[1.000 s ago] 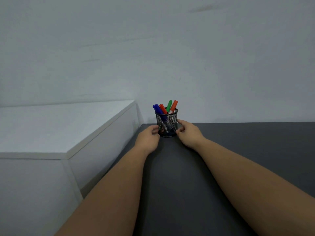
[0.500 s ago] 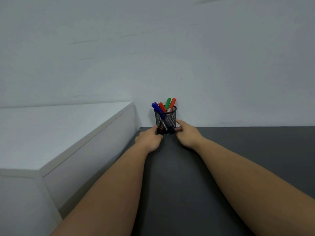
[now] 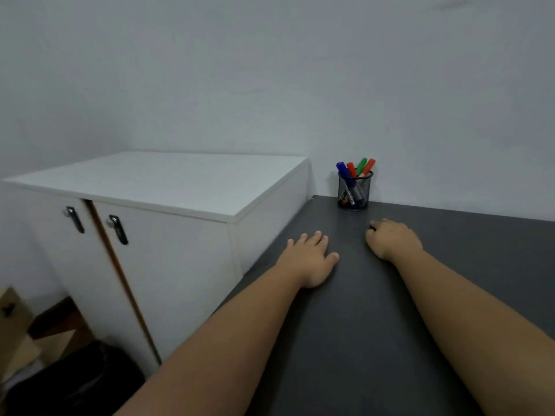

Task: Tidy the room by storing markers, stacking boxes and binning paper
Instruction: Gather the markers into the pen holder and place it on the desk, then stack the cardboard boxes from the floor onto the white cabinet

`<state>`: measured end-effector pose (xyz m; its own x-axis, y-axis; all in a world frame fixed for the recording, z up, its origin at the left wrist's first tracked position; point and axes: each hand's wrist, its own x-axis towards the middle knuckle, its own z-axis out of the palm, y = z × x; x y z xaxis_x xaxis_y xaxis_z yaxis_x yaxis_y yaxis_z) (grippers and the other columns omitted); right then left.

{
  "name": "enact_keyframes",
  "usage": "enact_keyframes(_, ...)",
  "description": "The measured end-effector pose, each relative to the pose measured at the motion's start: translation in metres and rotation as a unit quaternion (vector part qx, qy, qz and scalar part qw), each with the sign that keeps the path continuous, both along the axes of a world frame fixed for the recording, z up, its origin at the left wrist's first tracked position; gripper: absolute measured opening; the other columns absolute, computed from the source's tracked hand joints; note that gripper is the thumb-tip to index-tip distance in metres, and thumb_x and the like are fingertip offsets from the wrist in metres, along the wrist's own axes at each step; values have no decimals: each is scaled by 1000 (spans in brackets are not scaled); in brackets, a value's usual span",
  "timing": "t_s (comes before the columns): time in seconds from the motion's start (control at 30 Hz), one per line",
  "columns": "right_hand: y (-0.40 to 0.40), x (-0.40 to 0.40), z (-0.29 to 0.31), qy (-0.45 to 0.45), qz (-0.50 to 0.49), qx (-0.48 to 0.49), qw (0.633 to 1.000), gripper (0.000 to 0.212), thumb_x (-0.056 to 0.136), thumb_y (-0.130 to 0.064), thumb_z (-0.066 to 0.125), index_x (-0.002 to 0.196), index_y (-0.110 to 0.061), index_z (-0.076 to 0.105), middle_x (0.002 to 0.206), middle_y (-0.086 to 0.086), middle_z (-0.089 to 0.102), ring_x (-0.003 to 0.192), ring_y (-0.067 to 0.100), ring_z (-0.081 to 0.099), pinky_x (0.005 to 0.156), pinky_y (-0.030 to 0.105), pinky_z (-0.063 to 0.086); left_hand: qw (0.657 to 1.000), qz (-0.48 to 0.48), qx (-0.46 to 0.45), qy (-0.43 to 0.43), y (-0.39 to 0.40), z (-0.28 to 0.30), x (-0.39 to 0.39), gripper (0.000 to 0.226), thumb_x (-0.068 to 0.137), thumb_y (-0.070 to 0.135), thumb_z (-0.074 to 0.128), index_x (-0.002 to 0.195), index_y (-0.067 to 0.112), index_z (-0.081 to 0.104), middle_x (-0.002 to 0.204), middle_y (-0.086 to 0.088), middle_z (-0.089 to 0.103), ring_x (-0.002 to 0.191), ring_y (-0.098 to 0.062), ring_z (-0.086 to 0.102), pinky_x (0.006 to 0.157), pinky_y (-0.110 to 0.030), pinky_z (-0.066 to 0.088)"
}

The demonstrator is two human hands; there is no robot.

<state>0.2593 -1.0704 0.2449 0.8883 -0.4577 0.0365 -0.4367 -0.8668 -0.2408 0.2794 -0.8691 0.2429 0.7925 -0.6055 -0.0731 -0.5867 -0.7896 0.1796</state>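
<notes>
Black wire mesh forms the pen cup [image 3: 355,190], which stands upright at the desk's [image 3: 450,265] far left corner against the wall with four markers [image 3: 356,168] inside, so the marker step looks done. Both hands are empty and clear of it: the left hand [image 3: 310,259] lies flat with fingers spread, the right hand [image 3: 392,239] loosely curled on the desktop. Next comes the boxes or paper, probably down left of the white cabinet [image 3: 156,187], where a cardboard box [image 3: 12,319] shows.

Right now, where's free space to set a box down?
White cabinet top is bare. The dark table is open right of the right hand. Only the marker cup fills its back corner by the wall.
</notes>
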Motion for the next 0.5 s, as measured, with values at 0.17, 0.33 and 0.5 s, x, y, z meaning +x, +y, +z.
enact_keyframes(0.17, 51, -64, 5, 18, 60, 1, 998, 54, 99, -37, 23, 151, -26, 29, 162, 5, 20, 145, 31, 25, 116, 52, 18, 1000, -15, 11, 2, 67, 6, -74, 66, 101, 56, 21, 157, 25, 6, 165, 5, -3, 152, -21, -1, 121, -48, 0)
enact_keyframes(0.33, 109, -117, 9, 39, 149, -13, 988, 52, 101, -42, 23, 152, -30, 27, 162, 2, 17, 147, 31, 21, 115, 58, 16, 1000, 14, 22, 4, 142, 11, -132, 71, 98, 63, 23, 157, 28, 5, 165, 8, -2, 152, -18, 0, 122, -47, 2)
enact_keyframes(0.5, 211, -144, 8, 47, 264, 3, 963, 55, 100, -51, 25, 151, -32, 26, 163, 1, 16, 148, 30, 18, 115, 60, 14, 988, 129, -59, 53, 250, 3, -184, 70, 100, 58, 29, 157, 23, 10, 165, 2, 8, 152, -19, 8, 122, -39, 7)
